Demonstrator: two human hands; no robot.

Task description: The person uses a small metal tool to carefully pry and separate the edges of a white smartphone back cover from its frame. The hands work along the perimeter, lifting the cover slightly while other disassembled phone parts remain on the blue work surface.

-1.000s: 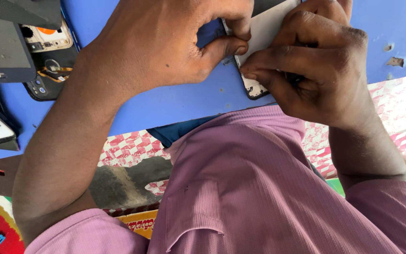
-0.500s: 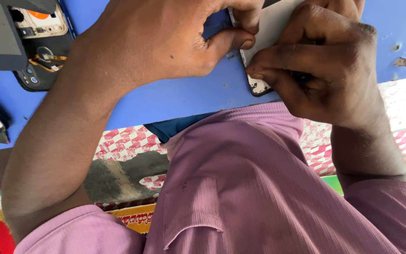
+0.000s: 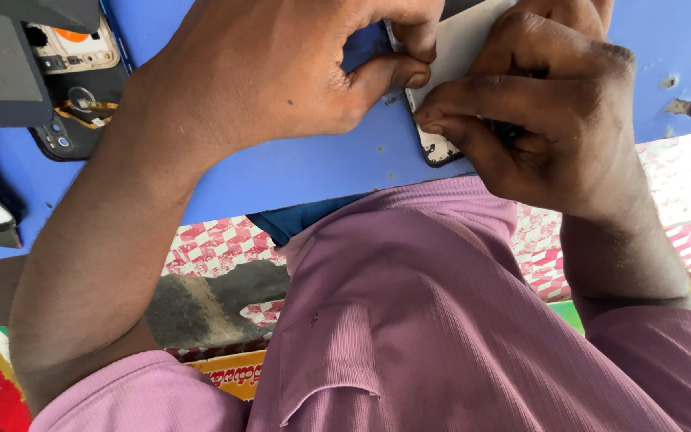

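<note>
Both hands pinch a phone [image 3: 449,72] flat at the near edge of the blue tabletop [image 3: 297,172], left hand [image 3: 281,72] fingers closed on its side, right hand [image 3: 545,112] fingers clamping its corner, likely to steady it; knuckles hide most of it.

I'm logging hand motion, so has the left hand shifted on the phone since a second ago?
No. The left hand still pinches the pale phone at the same spot beside the right hand; only the camera view drifted.
</note>
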